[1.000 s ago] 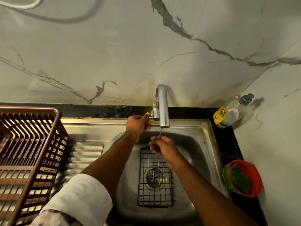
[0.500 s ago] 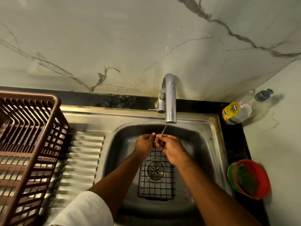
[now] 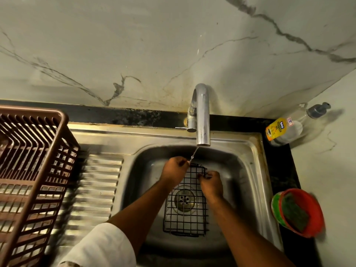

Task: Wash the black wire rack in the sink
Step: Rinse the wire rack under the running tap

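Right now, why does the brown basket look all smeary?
Head view: the brown basket and drainboard ridges are streaked by motion blur; the red bowl smears too. The tap stays sharper, with bright glare. The wide lens bends the edges.

You stand in a home kitchen: a steel sink with tap, a dish-drying basket at its left edge, and a dishwash bottle below marble walls.

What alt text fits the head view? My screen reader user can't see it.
Both hands, left hand and right hand, grip the far edge of a black wire rack lying over the drain in a stainless steel sink, under a thin stream from the chrome tap. A brown plastic dish basket stands at left.
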Action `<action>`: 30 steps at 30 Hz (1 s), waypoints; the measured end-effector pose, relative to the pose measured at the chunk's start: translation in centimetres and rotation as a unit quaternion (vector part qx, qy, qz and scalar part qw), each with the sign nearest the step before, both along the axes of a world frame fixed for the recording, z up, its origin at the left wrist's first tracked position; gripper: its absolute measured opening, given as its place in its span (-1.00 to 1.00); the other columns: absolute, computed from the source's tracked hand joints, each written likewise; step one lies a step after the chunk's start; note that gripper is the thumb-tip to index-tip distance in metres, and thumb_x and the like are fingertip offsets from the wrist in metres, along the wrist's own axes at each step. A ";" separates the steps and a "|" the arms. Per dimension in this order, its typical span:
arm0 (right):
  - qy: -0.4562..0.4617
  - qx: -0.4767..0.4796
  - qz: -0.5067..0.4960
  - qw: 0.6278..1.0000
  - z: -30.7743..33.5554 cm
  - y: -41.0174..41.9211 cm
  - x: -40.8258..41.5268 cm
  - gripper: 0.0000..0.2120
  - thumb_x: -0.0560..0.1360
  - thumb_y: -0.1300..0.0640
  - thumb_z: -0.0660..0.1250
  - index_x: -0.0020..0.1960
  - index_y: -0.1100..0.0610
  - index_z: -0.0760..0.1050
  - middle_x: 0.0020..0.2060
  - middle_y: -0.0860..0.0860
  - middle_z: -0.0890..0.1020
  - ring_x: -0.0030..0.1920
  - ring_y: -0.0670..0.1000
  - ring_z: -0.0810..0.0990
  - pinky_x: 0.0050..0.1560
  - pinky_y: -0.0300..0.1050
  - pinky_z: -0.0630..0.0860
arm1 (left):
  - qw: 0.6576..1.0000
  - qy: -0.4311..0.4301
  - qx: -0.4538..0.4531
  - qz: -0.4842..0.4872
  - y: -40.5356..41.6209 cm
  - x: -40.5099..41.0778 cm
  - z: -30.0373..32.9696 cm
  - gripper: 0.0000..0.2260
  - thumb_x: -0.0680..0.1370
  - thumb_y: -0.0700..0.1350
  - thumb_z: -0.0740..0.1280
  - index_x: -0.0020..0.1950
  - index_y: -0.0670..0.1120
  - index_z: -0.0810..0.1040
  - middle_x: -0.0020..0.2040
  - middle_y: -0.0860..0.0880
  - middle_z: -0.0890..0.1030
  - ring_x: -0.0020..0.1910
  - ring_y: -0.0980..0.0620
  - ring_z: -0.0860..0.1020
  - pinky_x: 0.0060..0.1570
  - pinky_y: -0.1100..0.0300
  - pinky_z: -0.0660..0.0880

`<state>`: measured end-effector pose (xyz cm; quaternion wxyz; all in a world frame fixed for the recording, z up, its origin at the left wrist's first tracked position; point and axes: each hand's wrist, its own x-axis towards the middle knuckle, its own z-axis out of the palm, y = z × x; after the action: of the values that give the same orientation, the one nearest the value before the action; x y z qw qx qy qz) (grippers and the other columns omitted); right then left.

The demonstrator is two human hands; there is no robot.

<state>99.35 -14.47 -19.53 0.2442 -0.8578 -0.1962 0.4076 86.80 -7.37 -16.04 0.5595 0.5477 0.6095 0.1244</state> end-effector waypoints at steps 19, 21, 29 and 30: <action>-0.021 0.043 0.143 0.989 2.5 0.0 -0.2 -0.94 0.62 0.05 0.30 -0.02 -0.03 0.52 -0.16 -0.06 0.64 -0.17 -0.03 0.63 -0.14 -0.10 0.64 | 0.930 0.200 0.166 -0.258 0.5 -2.0 1.7 -0.75 0.70 0.10 0.12 0.28 0.13 0.53 0.11 0.03 0.63 0.14 0.04 0.57 0.32 -0.02 0.45; -0.046 0.059 0.153 0.985 3.3 -0.3 -0.4 -0.97 0.62 0.06 0.32 0.00 -0.05 0.51 -0.11 -0.08 0.65 -0.14 -0.07 0.63 -0.07 -0.08 0.66 | 0.932 0.182 0.144 -0.279 0.7 -2.3 2.9 -0.71 0.72 0.13 0.07 0.32 0.13 0.50 0.05 0.01 0.62 0.02 0.06 0.58 0.21 -0.01 0.55; -0.140 0.102 0.203 0.964 8.0 -0.9 -0.7 -0.86 0.61 0.04 0.34 0.16 0.01 0.53 -0.13 -0.11 0.62 -0.23 -0.16 0.59 -0.23 -0.25 0.57 | 0.945 0.064 0.104 -0.303 1.4 -1.7 7.2 -0.59 0.71 0.18 0.05 0.53 0.12 0.36 0.46 -0.03 0.49 0.41 -0.03 0.46 0.46 -0.10 0.36; -0.148 0.106 0.207 0.961 8.7 -1.0 -0.8 -0.87 0.61 0.01 0.33 0.14 0.00 0.53 -0.18 -0.12 0.61 -0.25 -0.16 0.58 -0.24 -0.25 0.56 | 0.948 0.043 0.092 -0.301 1.5 -1.5 7.6 -0.59 0.71 0.18 0.05 0.52 0.12 0.38 0.45 -0.03 0.50 0.40 -0.03 0.46 0.46 -0.11 0.35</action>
<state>98.56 -15.46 -10.86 0.2122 -0.8183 -0.4458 0.2944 85.25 -5.88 -8.43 0.4916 0.7597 0.4253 -0.0180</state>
